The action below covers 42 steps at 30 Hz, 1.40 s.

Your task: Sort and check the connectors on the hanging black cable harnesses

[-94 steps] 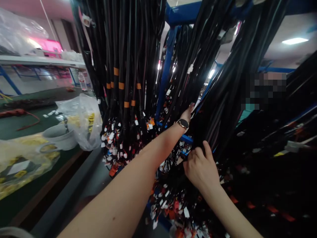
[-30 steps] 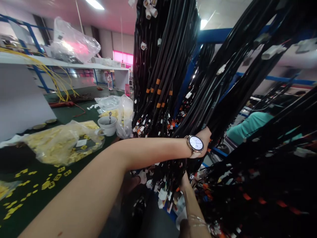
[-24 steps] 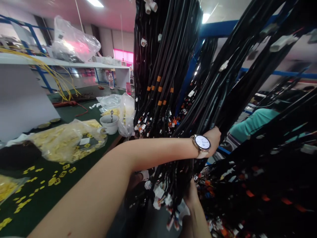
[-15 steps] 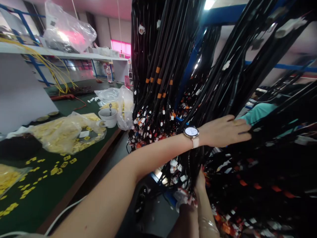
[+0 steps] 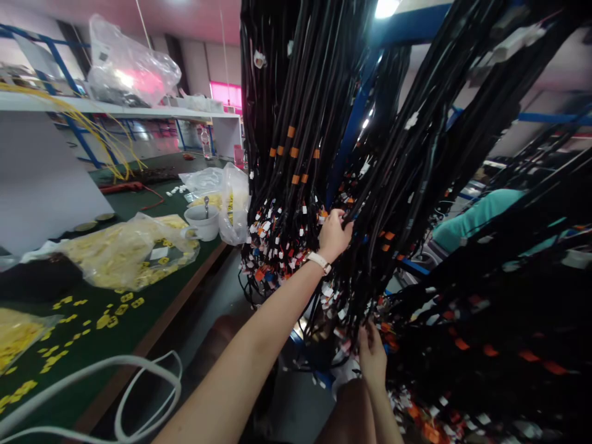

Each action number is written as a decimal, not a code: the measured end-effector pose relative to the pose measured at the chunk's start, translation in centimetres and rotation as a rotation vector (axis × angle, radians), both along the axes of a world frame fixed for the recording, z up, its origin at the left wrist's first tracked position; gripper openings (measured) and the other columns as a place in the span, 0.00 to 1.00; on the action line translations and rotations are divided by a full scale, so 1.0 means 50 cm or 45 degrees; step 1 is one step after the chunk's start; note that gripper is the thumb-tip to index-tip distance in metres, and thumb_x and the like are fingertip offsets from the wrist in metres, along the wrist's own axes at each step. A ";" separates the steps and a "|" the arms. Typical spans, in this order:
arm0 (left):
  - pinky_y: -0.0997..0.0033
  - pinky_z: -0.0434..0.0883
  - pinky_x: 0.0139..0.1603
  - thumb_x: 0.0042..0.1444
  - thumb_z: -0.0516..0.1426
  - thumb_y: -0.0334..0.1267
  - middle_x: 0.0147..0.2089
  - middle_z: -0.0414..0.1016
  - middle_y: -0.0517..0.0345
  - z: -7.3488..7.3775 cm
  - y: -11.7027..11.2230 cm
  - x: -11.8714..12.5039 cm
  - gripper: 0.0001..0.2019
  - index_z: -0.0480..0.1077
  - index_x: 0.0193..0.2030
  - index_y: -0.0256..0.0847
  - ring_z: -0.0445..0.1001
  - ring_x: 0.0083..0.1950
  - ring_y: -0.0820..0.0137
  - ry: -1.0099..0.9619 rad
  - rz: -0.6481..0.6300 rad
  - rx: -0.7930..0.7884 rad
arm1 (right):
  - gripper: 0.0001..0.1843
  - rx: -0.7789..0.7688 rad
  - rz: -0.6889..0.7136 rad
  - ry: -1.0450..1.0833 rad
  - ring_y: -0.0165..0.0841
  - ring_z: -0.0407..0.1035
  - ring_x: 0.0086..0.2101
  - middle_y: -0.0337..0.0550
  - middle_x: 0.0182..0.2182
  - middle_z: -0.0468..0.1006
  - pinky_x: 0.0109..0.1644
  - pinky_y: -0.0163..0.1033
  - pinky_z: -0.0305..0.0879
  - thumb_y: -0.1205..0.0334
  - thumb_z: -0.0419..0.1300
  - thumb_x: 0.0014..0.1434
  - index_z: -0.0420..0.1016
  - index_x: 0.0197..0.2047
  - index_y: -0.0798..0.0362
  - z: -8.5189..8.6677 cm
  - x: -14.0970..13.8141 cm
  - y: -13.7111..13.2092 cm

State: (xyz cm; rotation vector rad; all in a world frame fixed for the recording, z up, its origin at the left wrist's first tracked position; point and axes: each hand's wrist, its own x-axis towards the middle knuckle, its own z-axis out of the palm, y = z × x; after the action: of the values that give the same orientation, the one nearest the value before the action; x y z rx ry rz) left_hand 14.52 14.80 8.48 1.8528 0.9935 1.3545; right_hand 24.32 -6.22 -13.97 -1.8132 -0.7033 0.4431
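Head view: in the middle, black cables [image 5: 393,172], hung in thick bundles from a blue rack [image 5: 411,26], probably to keep the lengths straight and the ends within reach. Reaching in among the cables with the left hand [image 5: 336,237], fingers bent against some of them; cannot tell a firm grasp from a light touch. Lower, near the small white connectors [image 5: 328,296] at the ends, right hand [image 5: 372,354] with fingers raised and partly curled; cannot tell whether pinching a cable or only touching. Placed so, one higher and one lower, perhaps to keep some cables apart from the neighbouring ones.

At left, on the green surface [image 5: 104,367], a bag [image 5: 134,253] of yellow pieces, with loose pieces [image 5: 124,302] scattered beside it, and a cup [image 5: 203,223] near the edge, perhaps for easy reach. At right, beyond the cables, a turquoise sleeve [image 5: 481,216] of another person.
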 end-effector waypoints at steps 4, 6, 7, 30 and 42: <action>0.70 0.64 0.42 0.47 0.56 0.31 0.30 0.71 0.58 -0.047 0.008 -0.032 0.03 0.67 0.31 0.39 0.69 0.36 0.69 0.040 -0.238 -0.185 | 0.21 -0.425 0.380 -0.434 0.45 0.69 0.45 0.52 0.41 0.76 0.51 0.46 0.60 0.50 0.49 0.53 0.74 0.42 0.54 -0.081 -0.014 -0.096; 0.72 0.65 0.40 0.46 0.57 0.30 0.27 0.70 0.59 -0.075 -0.002 -0.049 0.02 0.67 0.28 0.37 0.69 0.34 0.71 0.024 -0.329 -0.222 | 0.18 -0.591 0.420 -0.694 0.46 0.66 0.48 0.51 0.43 0.75 0.52 0.48 0.58 0.53 0.48 0.54 0.76 0.38 0.51 -0.110 -0.031 -0.130; 0.73 0.65 0.39 0.48 0.56 0.31 0.27 0.70 0.59 -0.090 -0.009 -0.058 0.01 0.66 0.28 0.36 0.70 0.33 0.72 0.008 -0.382 -0.244 | 0.19 -0.654 0.413 -0.792 0.46 0.64 0.50 0.51 0.45 0.74 0.53 0.49 0.57 0.54 0.47 0.55 0.75 0.39 0.51 -0.117 -0.040 -0.140; 0.56 0.63 0.51 0.38 0.64 0.55 0.43 0.75 0.41 -0.102 -0.202 -0.304 0.23 0.67 0.27 0.35 0.71 0.48 0.53 -0.219 -1.866 -1.153 | 0.21 -0.682 0.333 -0.698 0.42 0.64 0.47 0.49 0.43 0.74 0.54 0.44 0.55 0.52 0.45 0.57 0.73 0.40 0.54 -0.130 -0.014 -0.176; 0.62 0.70 0.44 0.53 0.56 0.49 0.41 0.74 0.41 -0.174 -0.234 -0.336 0.20 0.69 0.42 0.32 0.74 0.43 0.61 -0.444 -1.486 -1.420 | 0.22 -0.624 0.196 -0.351 0.44 0.70 0.41 0.48 0.38 0.77 0.47 0.46 0.63 0.46 0.50 0.50 0.76 0.37 0.52 -0.115 -0.002 -0.170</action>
State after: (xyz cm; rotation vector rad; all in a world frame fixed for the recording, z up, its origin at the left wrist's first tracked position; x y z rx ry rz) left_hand -2.28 3.11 -0.24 0.9071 0.2013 0.2220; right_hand 24.22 -14.75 -19.69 -2.3190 -0.9926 0.5032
